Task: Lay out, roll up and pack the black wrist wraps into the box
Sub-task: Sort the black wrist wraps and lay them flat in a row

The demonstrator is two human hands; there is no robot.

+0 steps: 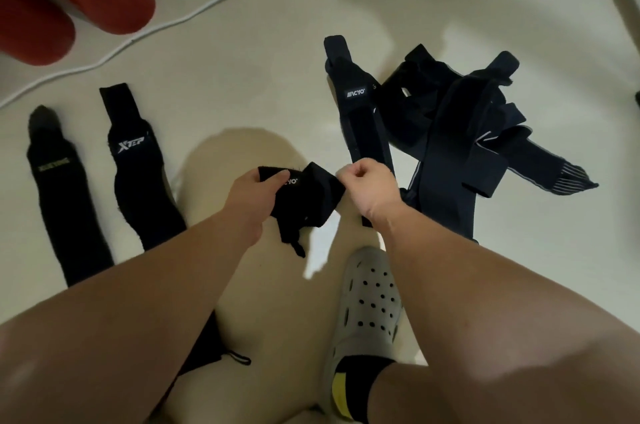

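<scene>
head view: left hand point(258, 189) is gripping one end of the black wrist wrap point(308, 202), thumb on top; right hand point(369, 186) is pinching the other corner. wrap is hanging crumpled between them, long axis running hand to hand, thumb loop point(298, 250) dangling below. two laid-out wraps point(138, 167) are lying flat to the left, the tangled pile point(467, 132) to the right, nearer the right hand.

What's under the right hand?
The flat logo wrap on the floor runs beneath the right hand; what looks like its end shows below the wrist. The stretch between is covered. The hand itself pinches the held wrap.
</scene>
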